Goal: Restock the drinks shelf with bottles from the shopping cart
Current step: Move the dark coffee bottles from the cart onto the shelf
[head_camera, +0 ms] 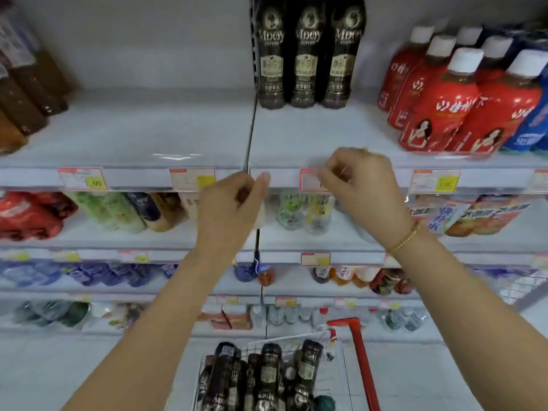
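Three dark brown plastic coffee bottles [305,54] stand at the back of the grey metal shelf [178,137], so restocking looks barely begun. Several more wait in the red-handled wire shopping cart [360,360] below the shelf. The left hand [228,209] and right hand [358,185] hover at its front edge, loosely curled and empty.

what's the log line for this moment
step: restock | left hand: empty, loosely curled | right hand: by price tag, contact unclear | shelf: three coffee bottles | cart: dark bottles inside
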Tool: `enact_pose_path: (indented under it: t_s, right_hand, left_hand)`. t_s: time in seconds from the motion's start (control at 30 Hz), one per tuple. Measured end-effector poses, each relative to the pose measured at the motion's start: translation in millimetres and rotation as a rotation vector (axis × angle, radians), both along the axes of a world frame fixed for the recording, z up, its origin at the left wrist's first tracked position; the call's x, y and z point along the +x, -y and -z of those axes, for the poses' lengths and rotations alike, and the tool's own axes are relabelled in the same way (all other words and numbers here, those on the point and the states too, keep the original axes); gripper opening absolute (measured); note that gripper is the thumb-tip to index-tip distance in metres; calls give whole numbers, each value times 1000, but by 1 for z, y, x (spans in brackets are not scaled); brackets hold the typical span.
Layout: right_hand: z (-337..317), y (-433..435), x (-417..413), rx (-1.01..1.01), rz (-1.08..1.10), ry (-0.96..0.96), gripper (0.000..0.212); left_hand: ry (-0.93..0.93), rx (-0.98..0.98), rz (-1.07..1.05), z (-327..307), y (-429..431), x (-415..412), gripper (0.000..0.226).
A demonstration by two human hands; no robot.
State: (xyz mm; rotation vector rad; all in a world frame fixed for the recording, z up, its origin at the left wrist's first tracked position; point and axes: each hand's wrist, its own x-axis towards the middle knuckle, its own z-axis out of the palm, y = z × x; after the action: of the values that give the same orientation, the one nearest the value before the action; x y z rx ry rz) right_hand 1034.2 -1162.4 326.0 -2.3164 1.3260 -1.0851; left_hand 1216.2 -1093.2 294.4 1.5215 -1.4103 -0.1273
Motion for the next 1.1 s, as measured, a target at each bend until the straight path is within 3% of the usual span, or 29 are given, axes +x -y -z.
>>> enact_pose_path:
  t_s: [0.1,0.17,0.23,0.3,0.37,0.5,0.67,0.9,1.1]
  right_hand:
    - [87,-50,-9,251,-131,-85,16]
    - [164,-69,-13,479,-158,-204,14]
    - [242,-87,-18,712,-151,-359,23]
    - [307,-109,-23,906,-108,-472,30]
    - [355,-130,-30,1007,-119,-574,38]
    - [408,-144,-39,1015,-188,-680,44]
    - [455,-110,-35,710,-551,-1015,69]
    - [491,-79,-17,437,-857,-1347,48]
    - [479,-83,-7,368,-882,-1354,41]
  left_hand:
    - [-18,320,24,87,-59,-5,46]
    - [-110,583,7,155,-89,-3,33]
    - [-167,851,-6,217,-119,-6,15]
    - [-252,1096,-43,272,-149,-12,12]
    - [-341,1266,-97,316,-170,-23,18]
    - [-324,1522,-85,373,-196,-47,37]
    - [-434,1526,-216,409,-206,-62,35]
    - [-709,1351,-453,419,-219,-67,36]
    - [-709,1099,-544,380,-214,-67,31]
